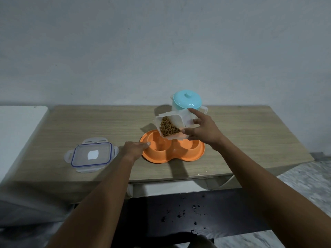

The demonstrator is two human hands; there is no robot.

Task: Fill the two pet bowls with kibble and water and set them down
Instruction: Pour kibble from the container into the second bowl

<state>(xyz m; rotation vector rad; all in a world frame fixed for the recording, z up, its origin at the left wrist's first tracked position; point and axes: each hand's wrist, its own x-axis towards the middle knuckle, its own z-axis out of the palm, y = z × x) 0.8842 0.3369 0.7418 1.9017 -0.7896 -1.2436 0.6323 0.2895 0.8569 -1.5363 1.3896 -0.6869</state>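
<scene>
Evidently the task was caught at its first filling step. The orange double bowl (172, 153) was set on the wooden table (89, 126), near its front edge. No kibble could be made out in the visible part of its left basin (158, 144), and its right basin (188, 145) looked bare. Whether any water lay in the right basin could not be told.

A clear container (180, 119) was held tilted just above the left basin, with its open mouth turned down and to the left. The kibble (168, 128) was heaped at the low lip, and none was seen falling. The container was clasped by the right hand (204, 130), with the thumb below, the fingers curled round its far end and the forefinger stretched along the top. The left rim of the double bowl was pinched by the left hand (134, 149), with the thumb laid on top.

The container's lid (91, 154) was already off and lay flat to the left, apart from the bowl. A jug (187, 100) with a pale blue cover stood behind, closed and untouched.

By this reckoning, the kibble pour, the water and the setting down were all judged to remain.
</scene>
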